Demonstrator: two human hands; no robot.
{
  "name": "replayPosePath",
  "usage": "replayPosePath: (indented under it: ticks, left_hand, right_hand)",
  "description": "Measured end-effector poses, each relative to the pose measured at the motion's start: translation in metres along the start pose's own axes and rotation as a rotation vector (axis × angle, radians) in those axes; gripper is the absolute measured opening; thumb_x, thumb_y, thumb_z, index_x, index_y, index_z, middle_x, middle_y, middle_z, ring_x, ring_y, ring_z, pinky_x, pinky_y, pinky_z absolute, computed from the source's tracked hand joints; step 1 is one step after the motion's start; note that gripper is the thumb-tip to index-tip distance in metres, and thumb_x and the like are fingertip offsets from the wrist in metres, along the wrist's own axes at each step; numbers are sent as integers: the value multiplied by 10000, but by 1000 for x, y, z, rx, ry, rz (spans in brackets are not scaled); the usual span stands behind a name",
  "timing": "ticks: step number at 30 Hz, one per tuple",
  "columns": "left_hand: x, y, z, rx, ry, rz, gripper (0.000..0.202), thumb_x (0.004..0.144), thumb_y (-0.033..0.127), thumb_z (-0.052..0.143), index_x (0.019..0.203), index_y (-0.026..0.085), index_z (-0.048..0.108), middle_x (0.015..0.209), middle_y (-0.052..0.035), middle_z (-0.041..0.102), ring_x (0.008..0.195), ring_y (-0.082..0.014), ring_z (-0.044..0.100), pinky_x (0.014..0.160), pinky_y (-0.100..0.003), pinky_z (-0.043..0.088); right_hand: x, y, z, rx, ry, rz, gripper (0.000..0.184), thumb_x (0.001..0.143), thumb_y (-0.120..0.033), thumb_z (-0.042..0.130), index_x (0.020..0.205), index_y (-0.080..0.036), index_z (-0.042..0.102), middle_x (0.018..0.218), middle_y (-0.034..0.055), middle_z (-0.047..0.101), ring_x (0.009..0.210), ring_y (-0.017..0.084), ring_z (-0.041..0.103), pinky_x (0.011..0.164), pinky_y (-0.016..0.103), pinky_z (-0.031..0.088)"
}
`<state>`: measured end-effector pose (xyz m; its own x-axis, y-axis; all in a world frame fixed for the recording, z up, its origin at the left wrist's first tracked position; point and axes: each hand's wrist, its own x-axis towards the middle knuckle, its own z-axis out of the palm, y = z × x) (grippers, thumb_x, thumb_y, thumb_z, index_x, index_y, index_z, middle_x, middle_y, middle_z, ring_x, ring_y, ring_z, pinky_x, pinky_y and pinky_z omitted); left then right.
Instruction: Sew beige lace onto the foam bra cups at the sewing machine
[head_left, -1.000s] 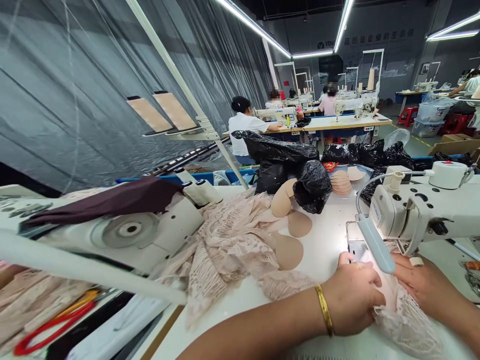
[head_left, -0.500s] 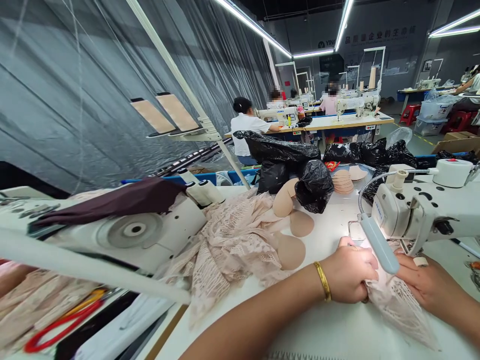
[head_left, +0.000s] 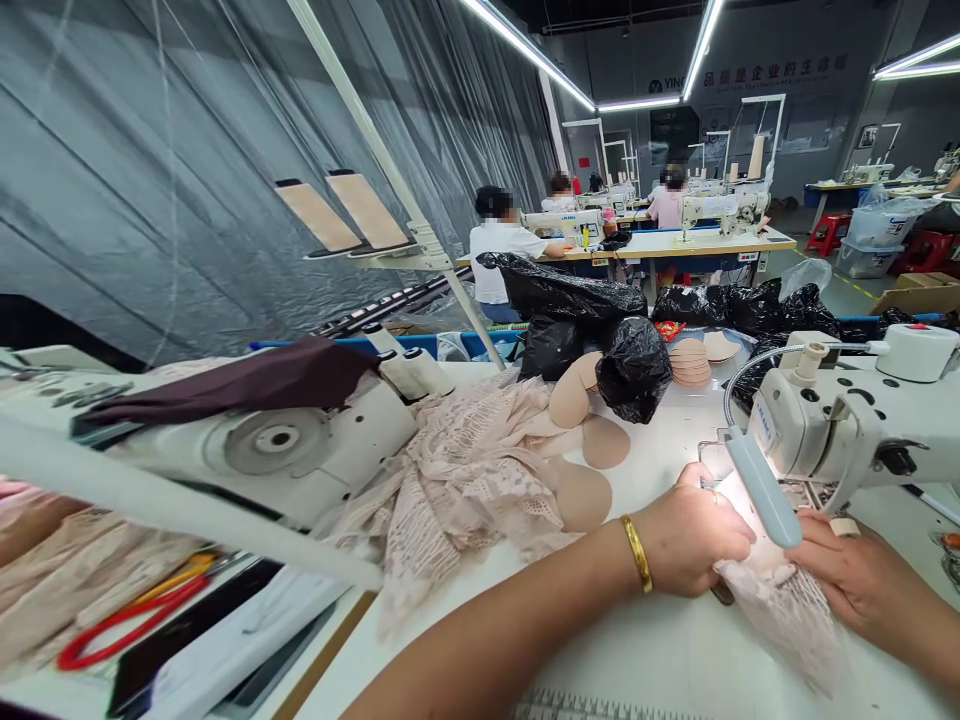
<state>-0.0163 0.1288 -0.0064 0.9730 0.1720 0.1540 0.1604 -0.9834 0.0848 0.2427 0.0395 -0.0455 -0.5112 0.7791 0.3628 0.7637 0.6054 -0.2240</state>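
Your left hand and right hand both grip the lace piece just below the sewing machine. Left of the machine lie foam cups and heaped lace.

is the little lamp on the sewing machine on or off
On: the lamp throws a bright glow onto the lace fabric beneath it, between the left hand and right hand.
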Motion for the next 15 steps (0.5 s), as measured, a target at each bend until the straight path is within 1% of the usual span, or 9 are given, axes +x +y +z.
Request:
replayPosePath:
  ticks: [1, 3, 5, 7, 8, 11, 13, 15]
  left_hand:
    - [0, -1, 0, 7, 4, -8, 108, 733, 92, 662, 780, 187, 642, 894, 0, 715, 875, -222, 614, 932, -444, 284]
    - [0, -3, 1, 20, 4, -28, 162, 743, 95, 657, 862, 205, 672, 925, -13, 725, 883, -230, 621, 945, -450, 286]
    - [1, -6, 1, 13, -7, -50, 250, 737, 82, 644, 939, 223, 693, 935, -25, 733, 887, -237, 629, 962, -460, 289]
    - [2, -9, 1, -13, -18, -71, 271, 747, 82, 628, 966, 225, 697, 948, -31, 740, 915, -248, 639, 980, -474, 291]
    - [2, -10, 1, -25, -21, -81, 255, 756, 87, 620, 961, 219, 694, 956, -33, 743, 935, -253, 644, 991, -482, 289]
    - [3, -11, 1, -29, -28, -106, 201, 781, 109, 613, 944, 200, 687, 988, -44, 747, 984, -264, 649, 1014, -496, 284]
    - [3, -11, 2, -15, -27, -113, 221, 788, 112, 610, 972, 201, 694, 1004, -52, 746, 997, -268, 647, 1017, -495, 286]
    - [3, -10, 2, -10, -24, -110, 248, 791, 109, 610, 999, 209, 699, 1012, -54, 746, 1012, -272, 645, 1017, -488, 287]
  right_hand:
    - [-1, 2, 1, -11, -11, 19, 355, 957, -85, 414, 865, -277, 698, 969, 27, 743, 803, 216, 656, 680, 301, 517]
    - [-4, 7, 4, -44, -2, 60, 360, 957, -119, 422, 950, -297, 735, 1021, 36, 757, 823, 232, 674, 708, 326, 546]
    - [-8, 14, 5, -90, 58, 95, 358, 956, -165, 447, 1067, -319, 750, 1014, 48, 761, 860, 255, 692, 728, 350, 571]
    - [-9, 21, 6, -125, 104, 99, 343, 952, -209, 484, 1119, -338, 754, 992, 54, 761, 892, 276, 708, 737, 373, 593]
    - [-9, 24, 6, -134, 117, 92, 330, 948, -219, 498, 1098, -346, 763, 985, 53, 761, 898, 286, 715, 742, 388, 603]
    - [-8, 28, 5, -145, 131, 83, 332, 949, -209, 490, 949, -355, 788, 976, 50, 759, 922, 315, 729, 783, 445, 628]
    - [-6, 26, 5, -162, 144, 99, 362, 955, -199, 470, 875, -349, 790, 978, 54, 757, 954, 324, 734, 806, 465, 637]
    - [-5, 22, 6, -177, 157, 102, 373, 957, -192, 468, 855, -348, 792, 991, 54, 758, 980, 319, 738, 832, 464, 645]
